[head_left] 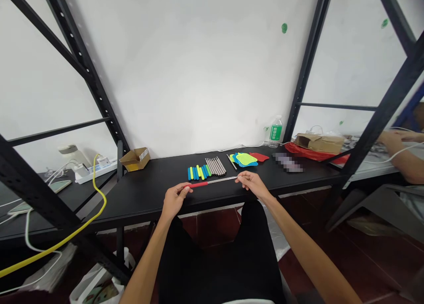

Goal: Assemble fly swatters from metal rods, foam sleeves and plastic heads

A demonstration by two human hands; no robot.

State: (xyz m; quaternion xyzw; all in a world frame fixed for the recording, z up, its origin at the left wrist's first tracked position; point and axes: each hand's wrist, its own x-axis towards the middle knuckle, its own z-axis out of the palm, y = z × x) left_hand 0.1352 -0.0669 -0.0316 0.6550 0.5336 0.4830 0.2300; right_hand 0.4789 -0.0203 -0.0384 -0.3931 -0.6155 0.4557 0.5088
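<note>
My left hand [175,200] is closed round a red handle [198,184] near the table's front edge. A thin metal rod [221,180] runs from that handle to the right, and my right hand [250,183] pinches its far end. Just behind lie several blue, yellow and green handles [198,172], side by side in a row. To their right is a row of thin metal rods [216,166], with one separate rod [232,161] further right. Beyond it are stacked flat yellow and blue plastic pieces [245,159] and a red plastic piece [259,157].
On the black table [142,193] stand an open cardboard box [135,159] at left and a water bottle [275,131] at the back right. A yellow cable [102,198] crosses the left side. Black rack posts [306,61] flank the table. Another person's arm [402,153] shows at far right.
</note>
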